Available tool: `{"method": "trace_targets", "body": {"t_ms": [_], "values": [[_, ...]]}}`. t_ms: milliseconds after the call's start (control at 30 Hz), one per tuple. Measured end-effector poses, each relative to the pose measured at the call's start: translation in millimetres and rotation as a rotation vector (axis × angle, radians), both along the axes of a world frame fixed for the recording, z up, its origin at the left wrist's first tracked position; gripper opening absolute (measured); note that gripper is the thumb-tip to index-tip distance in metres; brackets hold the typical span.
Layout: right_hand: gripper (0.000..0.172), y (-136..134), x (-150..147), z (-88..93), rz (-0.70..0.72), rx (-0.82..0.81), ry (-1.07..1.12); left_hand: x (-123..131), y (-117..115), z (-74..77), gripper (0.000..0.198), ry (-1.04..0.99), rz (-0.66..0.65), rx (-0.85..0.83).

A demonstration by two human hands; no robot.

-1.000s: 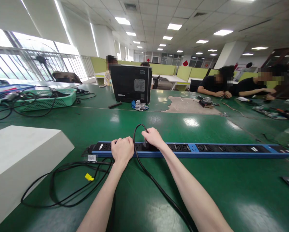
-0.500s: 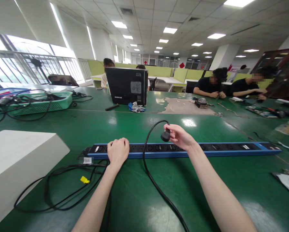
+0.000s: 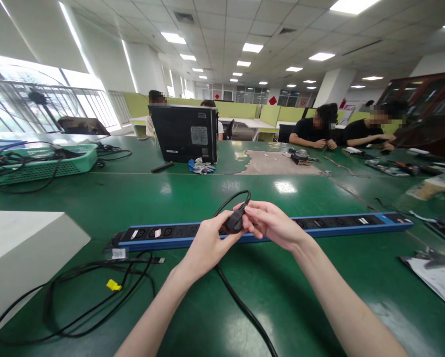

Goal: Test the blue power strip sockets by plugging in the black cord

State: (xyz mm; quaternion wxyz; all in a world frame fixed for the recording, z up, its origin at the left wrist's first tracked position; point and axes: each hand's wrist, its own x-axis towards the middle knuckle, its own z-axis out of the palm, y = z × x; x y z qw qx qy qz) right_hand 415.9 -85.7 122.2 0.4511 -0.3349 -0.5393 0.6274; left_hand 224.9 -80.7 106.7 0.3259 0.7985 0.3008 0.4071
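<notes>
A long blue and black power strip (image 3: 319,224) lies across the green table (image 3: 177,198). Above its middle I hold a black plug (image 3: 235,222) between both hands. My left hand (image 3: 211,243) grips the plug from below and the left. My right hand (image 3: 272,224) pinches its upper end from the right. The plug's black cable (image 3: 244,310) loops over the hands and runs down toward me. The strip's own black cord (image 3: 81,292) with a yellow tag (image 3: 113,285) lies coiled at the left.
A white box (image 3: 17,243) sits at the near left. A green basket of cables (image 3: 39,161) stands far left. A black computer case (image 3: 185,133) stands behind. Two people work at the far right of the table. Papers (image 3: 436,272) lie at the right.
My right hand pulled the plug out of the strip and lifted it. My left hand left the strip and took hold of the plug too.
</notes>
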Motion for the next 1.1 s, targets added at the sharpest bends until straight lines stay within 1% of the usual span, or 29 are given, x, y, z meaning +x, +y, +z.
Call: {"method": "trace_targets", "body": {"t_ms": [100, 167, 200, 267, 300, 333, 367, 433, 500, 533, 600, 633, 667, 700, 733, 767, 800, 833, 867, 900, 967, 1033, 1100], "values": [[0.035, -6, 3, 9.2, -0.039, 0.049, -0.067, 3, -7, 8.5, 0.03, -0.063, -0.054, -0.08], [0.037, -8, 7, 10.5, -0.064, 0.091, -0.199, 4, -10, 14.0, 0.032, -0.099, -0.021, -0.128], [0.037, -10, 9, 11.2, -0.106, 0.136, -0.3, 3, -11, 16.9, 0.03, -0.097, 0.02, -0.132], [0.034, -16, 12, 15.4, -0.264, 0.311, -0.523, 0, -14, 23.1, 0.027, -0.047, 0.106, -0.099], [0.034, -21, 12, 19.3, -0.342, 0.435, -0.62, -3, -16, 26.6, 0.026, -0.004, 0.13, -0.072], [0.037, -26, 11, 24.1, -0.385, 0.566, -0.7, -7, -17, 30.2, 0.026, 0.043, 0.135, -0.04], [0.042, -32, 10, 29.4, -0.382, 0.687, -0.762, -10, -18, 33.8, 0.027, 0.09, 0.123, -0.013], [0.046, -41, 5, 39.2, -0.257, 0.852, -0.832, -19, -20, 40.6, 0.028, 0.177, 0.069, 0.019], [0.041, -47, 0, 45.2, -0.15, 0.901, -0.84, -26, -20, 45.8, 0.029, 0.222, 0.009, 0.036], [0.037, -48, -1, 46.5, -0.131, 0.886, -0.826, -29, -19, 47.4, 0.03, 0.223, -0.014, 0.044], [0.025, -51, -2, 47.6, -0.146, 0.798, -0.758, -32, -15, 47.3, 0.033, 0.177, -0.029, 0.07], [0.019, -53, -2, 48.1, -0.162, 0.732, -0.7, -32, -13, 45.2, 0.041, 0.144, -0.024, 0.081], [0.015, -55, -3, 49.1, -0.178, 0.661, -0.617, -29, -12, 41.5, 0.053, 0.117, -0.014, 0.087], [0.015, -58, -4, 50.7, -0.19, 0.591, -0.513, -24, -11, 36.4, 0.066, 0.105, -0.005, 0.089], [0.019, -60, -6, 52.9, -0.198, 0.524, -0.399, -17, -12, 30.3, 0.077, 0.109, -0.004, 0.089], [0.025, -62, -8, 55.3, -0.204, 0.463, -0.291, -8, -14, 23.8, 0.08, 0.136, -0.015, 0.084], [0.032, -63, -8, 57.5, -0.216, 0.416, -0.2, 1, -18, 17.5, 0.073, 0.18, -0.034, 0.083], [0.039, -61, -8, 58.9, -0.243, 0.384, -0.136, 10, -24, 11.8, 0.058, 0.245, -0.059, 0.081], [0.044, -58, -6, 59.2, -0.283, 0.364, -0.103, 19, -30, 7.4, 0.038, 0.34, -0.082, 0.074], [0.048, -52, -1, 57.7, -0.332, 0.353, -0.101, 27, -37, 4.2, 0.03, 0.44, -0.091, 0.069], [0.048, -36, 13, 48.6, -0.432, 0.339, -0.166, 37, -51, 1.5, 0.038, 0.612, -0.078, 0.066], [0.043, -16, 32, 31.2, -0.486, 0.309, -0.302, 41, -60, 0.9, 0.046, 0.716, -0.057, 0.065], [0.041, 2, 49, 8.6, -0.479, 0.241, -0.449, 42, -65, -1.3, 0.051, 0.773, -0.058, 0.073]]}}
